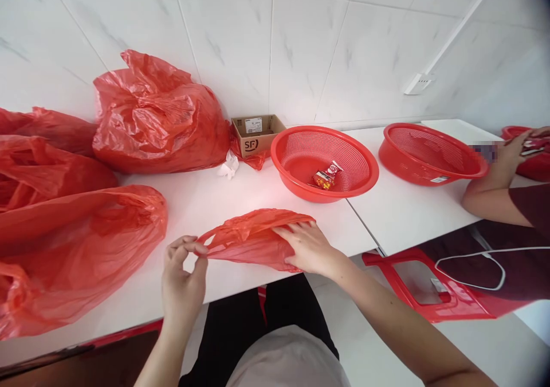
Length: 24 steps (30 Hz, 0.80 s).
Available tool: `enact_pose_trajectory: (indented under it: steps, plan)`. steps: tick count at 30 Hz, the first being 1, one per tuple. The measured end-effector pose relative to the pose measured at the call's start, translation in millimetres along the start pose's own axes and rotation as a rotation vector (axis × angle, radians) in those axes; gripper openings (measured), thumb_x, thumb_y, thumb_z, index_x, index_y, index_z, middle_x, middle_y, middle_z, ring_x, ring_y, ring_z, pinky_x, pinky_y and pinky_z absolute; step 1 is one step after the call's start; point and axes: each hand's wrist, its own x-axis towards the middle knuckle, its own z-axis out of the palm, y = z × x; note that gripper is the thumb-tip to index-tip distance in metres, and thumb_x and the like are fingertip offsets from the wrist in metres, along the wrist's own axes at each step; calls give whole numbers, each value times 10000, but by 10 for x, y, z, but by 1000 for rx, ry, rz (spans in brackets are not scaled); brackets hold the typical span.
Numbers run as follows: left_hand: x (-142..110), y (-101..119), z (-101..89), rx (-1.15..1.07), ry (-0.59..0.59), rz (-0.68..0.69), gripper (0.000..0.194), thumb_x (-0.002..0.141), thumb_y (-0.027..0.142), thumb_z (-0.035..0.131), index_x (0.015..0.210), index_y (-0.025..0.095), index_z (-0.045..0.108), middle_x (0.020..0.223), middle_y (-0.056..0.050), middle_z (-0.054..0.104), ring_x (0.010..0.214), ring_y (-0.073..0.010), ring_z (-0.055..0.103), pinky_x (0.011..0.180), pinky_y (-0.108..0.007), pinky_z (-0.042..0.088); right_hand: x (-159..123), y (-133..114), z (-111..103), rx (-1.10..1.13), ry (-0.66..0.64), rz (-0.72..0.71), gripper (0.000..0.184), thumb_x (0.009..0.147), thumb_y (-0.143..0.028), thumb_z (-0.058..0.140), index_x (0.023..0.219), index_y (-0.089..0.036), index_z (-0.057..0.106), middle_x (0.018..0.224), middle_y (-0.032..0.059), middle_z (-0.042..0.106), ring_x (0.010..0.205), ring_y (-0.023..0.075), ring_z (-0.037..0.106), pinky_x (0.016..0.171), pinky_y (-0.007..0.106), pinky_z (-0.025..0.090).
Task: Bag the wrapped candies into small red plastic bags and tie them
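A thin red plastic bag (pixel 253 238) lies at the front of the white table before me. My left hand (pixel 184 266) pinches its looped handle at the left end between thumb and fingertips. At the bag's right end my right hand (pixel 307 246) rests against the plastic, fingers stretched out and thumb apart. Whether anything is inside this bag cannot be made out. Just behind it stands a red plastic colander (pixel 296 172) holding a few small wrapped snack packets (pixel 327 176).
Large red bags (pixel 158 117) and a slack one (pixel 86 249) fill the left. A small cardboard box (pixel 258 137) and crumpled tissue (pixel 230 164) sit behind. Rightward are another red colander (pixel 429 155), a co-worker's arm (pixel 494 186) and a red stool (pixel 459 307).
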Motion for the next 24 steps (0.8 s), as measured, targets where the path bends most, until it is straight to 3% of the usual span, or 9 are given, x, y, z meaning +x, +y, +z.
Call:
enact_pose_trajectory:
  steps: [5, 7, 9, 11, 13, 17, 19, 22, 24]
  plan:
    - [-150, 502, 226, 411, -187, 585, 126, 783, 185, 670, 839, 269, 745, 1501, -74, 357, 1427, -415, 246, 1121, -655, 182, 44, -85, -7, 44, -42, -100, 802, 650, -350, 788, 1401, -306, 510, 1492, 101, 436, 1382, 340, 342, 1092, 518, 260]
    - [-75, 440, 330, 603, -323, 554, 151, 819, 224, 643, 905, 284, 752, 1524, -83, 374, 1425, -454, 240, 1095, -712, 145, 36, -86, -29, 58, -77, -114, 705, 670, -345, 771, 1346, -326, 570, 1498, 90, 431, 1388, 334, 346, 1100, 519, 258]
    - [103, 240, 360, 772, -445, 410, 224, 859, 216, 564, 1001, 256, 733, 1456, -120, 481, 1315, -433, 437, 1070, -696, 240, -1, -41, -50, 59, -152, -93, 579, 696, -307, 746, 1265, -312, 645, 1500, 101, 432, 1379, 342, 373, 1108, 522, 262]
    - [315, 13, 311, 841, -464, 263, 312, 894, 174, 441, 1071, 199, 697, 1254, -136, 636, 1023, -327, 652, 960, -546, 454, -61, 51, -67, 68, -215, -97, 448, 720, -244, 708, 1168, -259, 708, 1498, 117, 438, 1383, 334, 387, 1124, 494, 272]
    - [469, -153, 224, 853, -447, 188, 362, 894, 163, 370, 1105, 164, 665, 1156, -141, 665, 790, -279, 686, 699, -430, 548, -131, 170, -104, 112, -218, -143, 306, 747, -201, 667, 1040, -200, 752, 1477, 127, 468, 1384, 308, 401, 1127, 437, 306]
    - [445, -228, 120, 726, -438, 256, 402, 841, 132, 368, 1151, 138, 624, 1336, -162, 548, 928, -264, 680, 701, -352, 550, -177, 407, -394, 383, -120, -250, 239, 823, -315, 644, 1015, -220, 751, 1358, 81, 597, 1226, 237, 574, 1005, 342, 452]
    - [338, -173, 122, 646, -423, 321, 378, 845, 157, 390, 1141, 149, 624, 1492, -150, 406, 968, -240, 673, 725, -322, 552, -81, 542, -650, 508, 60, -274, 291, 878, -388, 594, 1100, -243, 713, 1249, 50, 665, 1117, 193, 634, 948, 314, 484]
    - [207, -43, 143, 574, -489, 272, 337, 878, 232, 413, 1130, 222, 636, 1502, -65, 424, 798, -151, 690, 619, -257, 544, 239, 831, -1010, 351, 328, -24, 355, 971, -424, 431, 1180, -223, 637, 1158, 55, 686, 1071, 169, 635, 928, 309, 477]
    - [158, 32, 148, 543, -565, 210, 323, 894, 291, 427, 1129, 285, 648, 1336, -9, 584, 671, -106, 670, 571, -224, 526, 500, 1065, -1133, 67, 168, 263, 392, 966, -441, 439, 1274, -232, 562, 1227, 73, 652, 1110, 180, 613, 912, 298, 471]
